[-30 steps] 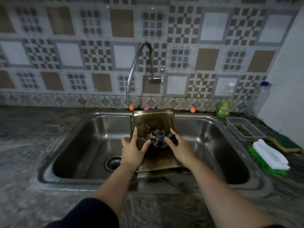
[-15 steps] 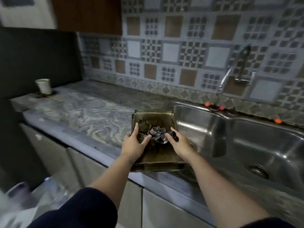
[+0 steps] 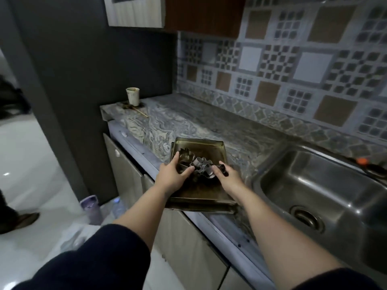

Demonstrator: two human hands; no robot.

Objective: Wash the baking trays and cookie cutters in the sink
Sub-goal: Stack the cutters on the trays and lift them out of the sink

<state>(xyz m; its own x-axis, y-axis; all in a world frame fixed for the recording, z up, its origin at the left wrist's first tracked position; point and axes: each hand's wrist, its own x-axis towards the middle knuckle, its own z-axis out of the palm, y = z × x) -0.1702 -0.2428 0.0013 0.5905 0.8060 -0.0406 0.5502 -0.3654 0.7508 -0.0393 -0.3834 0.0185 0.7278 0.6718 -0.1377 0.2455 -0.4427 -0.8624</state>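
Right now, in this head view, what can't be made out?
- Underside fingers of left hand and right hand: hidden by the stacked tarnished metal baking trays.
- Count of steel cookie cutters: they overlap.
- Steel sink: right side cut off by the frame; the tap is out of view.
- Contents of white cup: too small.

A grey marbled counter (image 3: 188, 120) runs from the frame's middle left to the lower right. In its far left corner stands a pale cup (image 3: 132, 96), with a thin stick (image 3: 140, 112) just beside. The steel sink (image 3: 326, 185) is set into it at right.
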